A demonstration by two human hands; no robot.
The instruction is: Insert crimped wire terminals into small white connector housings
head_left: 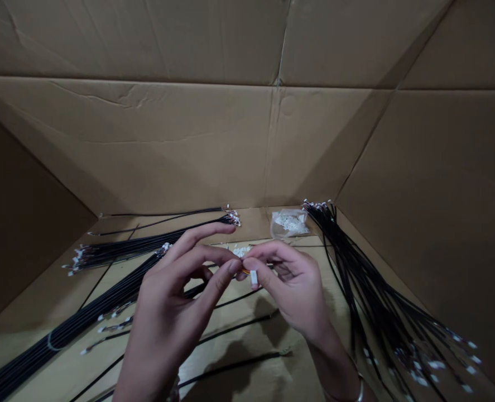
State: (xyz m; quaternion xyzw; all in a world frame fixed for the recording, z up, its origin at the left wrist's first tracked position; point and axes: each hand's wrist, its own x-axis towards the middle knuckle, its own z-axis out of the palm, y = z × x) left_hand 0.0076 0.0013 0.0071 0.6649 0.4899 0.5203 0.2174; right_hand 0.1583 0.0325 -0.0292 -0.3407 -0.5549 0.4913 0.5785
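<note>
My left hand [176,301] and my right hand [291,285] meet in the middle, fingertips pinched together. Between them is the end of a thin wire [244,271] with an orange tip. A small white connector [254,277] sits at my right thumb and forefinger. My left index finger sticks out above the pinch. Both hands hover over the cardboard surface [239,312], where a black cable [230,326] runs under them.
Tall cardboard walls [188,139] enclose the space. A bundle of black cables [63,329] lies at the left, another fan of cables [381,301] at the right. A small clear bag of white parts [289,222] lies at the back. Loose white connectors [241,251] lie beyond my fingers.
</note>
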